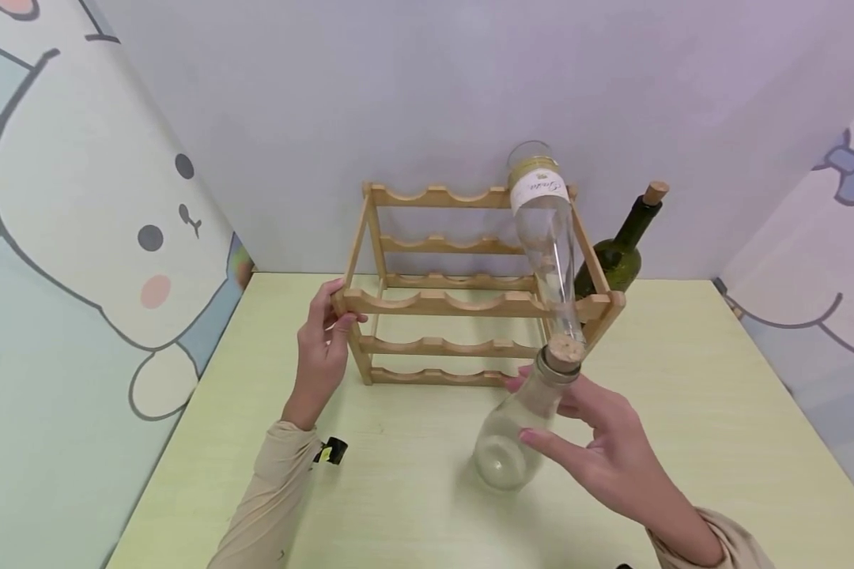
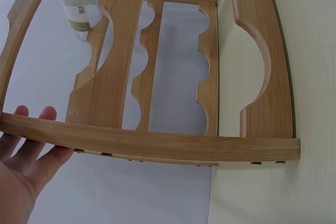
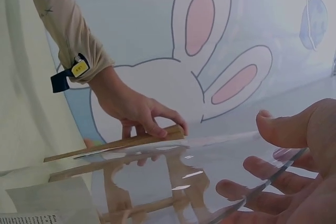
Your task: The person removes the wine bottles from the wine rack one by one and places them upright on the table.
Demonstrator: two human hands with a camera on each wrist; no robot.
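Observation:
A wooden wine rack (image 1: 470, 302) stands on the table against the back wall. My left hand (image 1: 325, 348) grips its front left corner, fingers wrapped over the side bar (image 2: 152, 142). In front of the rack's right side, a clear glass bottle (image 1: 507, 442) with a cork stands upright. My right hand (image 1: 605, 450) is spread around its shoulder, the thumb on the near side and the fingers behind. Through the clear glass (image 3: 157, 182) in the right wrist view, part of the rack shows. Another clear bottle (image 1: 546, 225), with a white label, lies on the rack's top right slot.
A green corked bottle (image 1: 621, 257) stands behind the rack's right end, partly hidden by it. The pale table (image 1: 690, 442) meets walls at the back and both sides, printed with cartoon figures (image 1: 107, 197). A black strap (image 1: 332, 450) is on the left wrist.

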